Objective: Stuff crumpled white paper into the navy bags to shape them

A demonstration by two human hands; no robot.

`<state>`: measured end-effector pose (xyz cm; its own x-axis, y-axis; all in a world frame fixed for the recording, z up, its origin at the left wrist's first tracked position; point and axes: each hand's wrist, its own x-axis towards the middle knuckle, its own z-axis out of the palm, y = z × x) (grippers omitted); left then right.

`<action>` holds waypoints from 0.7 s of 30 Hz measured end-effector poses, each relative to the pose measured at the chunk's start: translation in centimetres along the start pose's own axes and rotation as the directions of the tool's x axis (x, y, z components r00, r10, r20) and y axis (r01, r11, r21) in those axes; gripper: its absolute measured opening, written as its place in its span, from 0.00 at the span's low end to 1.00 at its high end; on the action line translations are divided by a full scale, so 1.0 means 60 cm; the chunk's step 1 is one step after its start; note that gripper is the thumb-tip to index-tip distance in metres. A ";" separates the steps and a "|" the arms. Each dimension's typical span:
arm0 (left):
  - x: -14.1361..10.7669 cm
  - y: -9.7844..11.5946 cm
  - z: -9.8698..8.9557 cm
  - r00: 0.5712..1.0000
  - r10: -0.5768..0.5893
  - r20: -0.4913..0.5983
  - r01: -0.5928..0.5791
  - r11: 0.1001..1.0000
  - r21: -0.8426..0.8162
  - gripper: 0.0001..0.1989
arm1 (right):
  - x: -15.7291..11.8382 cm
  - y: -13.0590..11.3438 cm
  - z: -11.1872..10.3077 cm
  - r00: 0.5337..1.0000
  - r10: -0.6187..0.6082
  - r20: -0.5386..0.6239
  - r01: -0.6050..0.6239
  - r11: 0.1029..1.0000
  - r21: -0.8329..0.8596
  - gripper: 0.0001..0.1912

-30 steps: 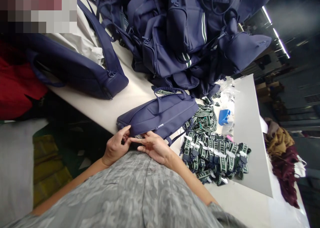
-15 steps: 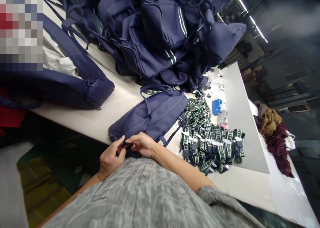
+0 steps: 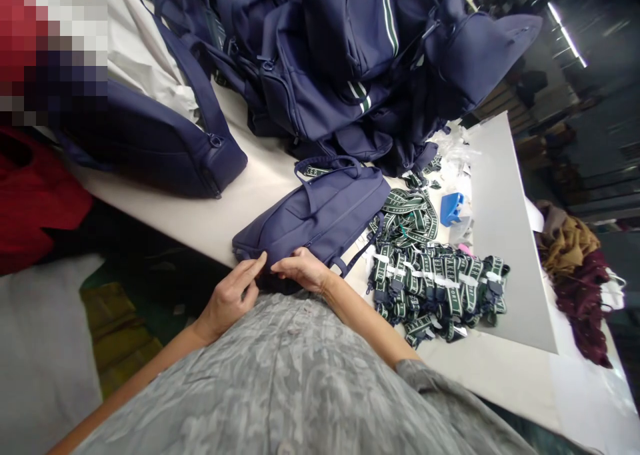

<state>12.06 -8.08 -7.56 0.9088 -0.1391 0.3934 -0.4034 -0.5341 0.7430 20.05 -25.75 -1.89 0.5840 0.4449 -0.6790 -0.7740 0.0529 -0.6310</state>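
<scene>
A navy bag (image 3: pixel 320 215) with two handles lies slantwise at the table edge, against the grey patterned shirt. My left hand (image 3: pixel 233 295) is at the bag's near left end, its fingers closed together and the index finger along the fabric. Just right of it, my right hand (image 3: pixel 303 268) pinches at the bag's near side; what lies between its fingertips is too small to make out. Bundles of green and white lettered straps (image 3: pixel 440 282) lie to the right of the bag, with looser straps (image 3: pixel 410 215) behind them.
A large pile of navy bags (image 3: pixel 320 62) fills the back of the table (image 3: pixel 200 232). Another navy bag (image 3: pixel 165 142) lies at the left, near a person in red. A blue plastic piece (image 3: pixel 451 208) and brown and maroon cloths (image 3: pixel 580 302) are at the right.
The view has shifted, so the table's things appear further right. My left hand has opened a small gap from my right hand, and its index finger is straighter.
</scene>
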 end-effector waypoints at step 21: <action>0.038 0.083 -0.020 0.918 0.175 0.355 -0.308 0.878 0.365 0.32 | -0.112 -0.120 -0.023 0.911 -0.090 0.402 0.369 -0.253 -0.894 0.19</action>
<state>11.98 -10.05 -2.29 0.8020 -0.5172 0.2987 -0.5955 -0.7309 0.3335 22.02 -30.37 6.68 0.5037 0.7599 -0.4109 0.6302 -0.6486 -0.4269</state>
